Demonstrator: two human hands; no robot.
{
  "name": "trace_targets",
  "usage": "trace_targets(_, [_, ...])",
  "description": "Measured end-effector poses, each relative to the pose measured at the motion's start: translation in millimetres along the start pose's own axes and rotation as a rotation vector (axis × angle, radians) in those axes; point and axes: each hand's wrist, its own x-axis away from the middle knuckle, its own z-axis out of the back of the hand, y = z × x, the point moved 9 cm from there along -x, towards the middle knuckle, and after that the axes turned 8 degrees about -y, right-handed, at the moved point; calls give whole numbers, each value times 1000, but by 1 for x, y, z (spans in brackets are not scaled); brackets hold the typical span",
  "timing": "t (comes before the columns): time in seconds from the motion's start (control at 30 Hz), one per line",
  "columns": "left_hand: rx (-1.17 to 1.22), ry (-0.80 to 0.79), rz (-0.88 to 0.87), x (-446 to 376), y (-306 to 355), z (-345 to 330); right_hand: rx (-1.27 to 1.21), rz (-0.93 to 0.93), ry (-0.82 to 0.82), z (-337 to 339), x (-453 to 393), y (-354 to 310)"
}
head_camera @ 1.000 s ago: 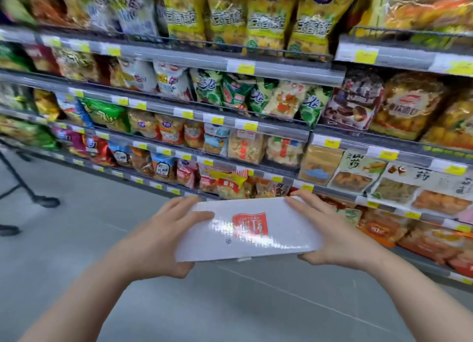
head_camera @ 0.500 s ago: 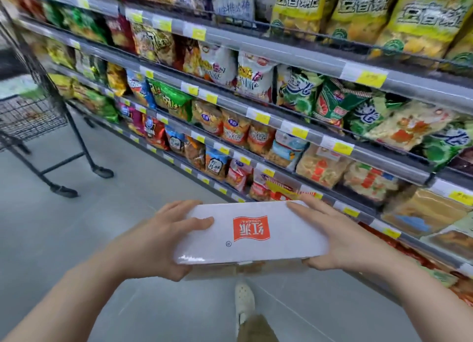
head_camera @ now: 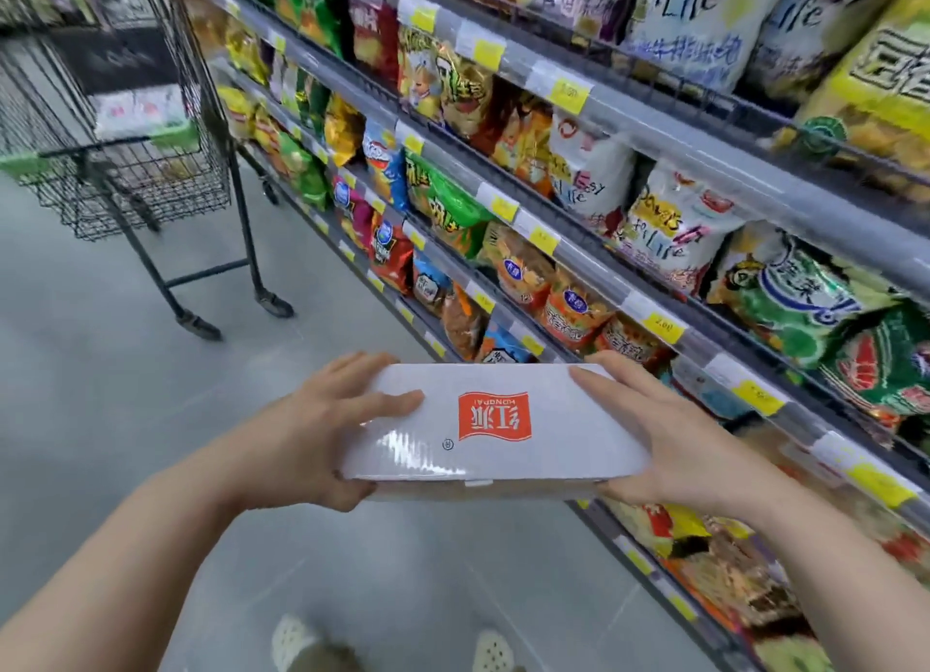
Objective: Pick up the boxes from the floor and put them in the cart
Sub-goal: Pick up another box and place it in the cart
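I carry a flat white box (head_camera: 495, 462) with a red logo at waist height above the floor. My left hand (head_camera: 322, 430) grips its left end, thumb on top and fingers underneath. My right hand (head_camera: 654, 440) grips its right end the same way. The black wire cart (head_camera: 126, 168) stands ahead at the upper left, well beyond the box. A white box (head_camera: 136, 110) lies inside its basket.
Snack shelves (head_camera: 578, 249) packed with bags run along the right side from near to far. Grey floor (head_camera: 100, 395) stretches between me and the cart. My two white shoes (head_camera: 297, 641) show at the bottom edge.
My view has swung left and the cart has come closer and further into sight. The box stays gripped in both hands the same way. My second shoe has come into view.
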Motion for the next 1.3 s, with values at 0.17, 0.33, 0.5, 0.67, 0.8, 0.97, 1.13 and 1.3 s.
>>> trace_targets(0.17, [95, -41, 54, 20, -99, 19, -35, 34, -48, 0, -90, -48])
trace_targets(0.33, [116, -62, 103, 48, -200, 66, -19, 57, 5, 6, -178, -119])
trace_targets(0.5, [104, -91, 75, 77, -283, 105, -63, 44, 37, 10, -247, -182])
trace_targets(0.67, [0, -68, 44, 98, -338, 132, -66, 54, 14, 15, -305, -226])
trace_targets(0.8, [91, -55, 81, 113, -391, 153, -60, 87, -15, 23, -357, -259])
trace_targets(0.97, [169, -116, 265, 126, -482, 173, -21, 153, -41, 38, -447, -299])
trace_targets(1.13, [121, -73, 295, 118, -562, 210, -2, 210, -68, 58, -548, -322])
trace_targets(1.3, [165, -65, 360, 109, -650, 247, 15, 248, -72, 86, -644, -351])
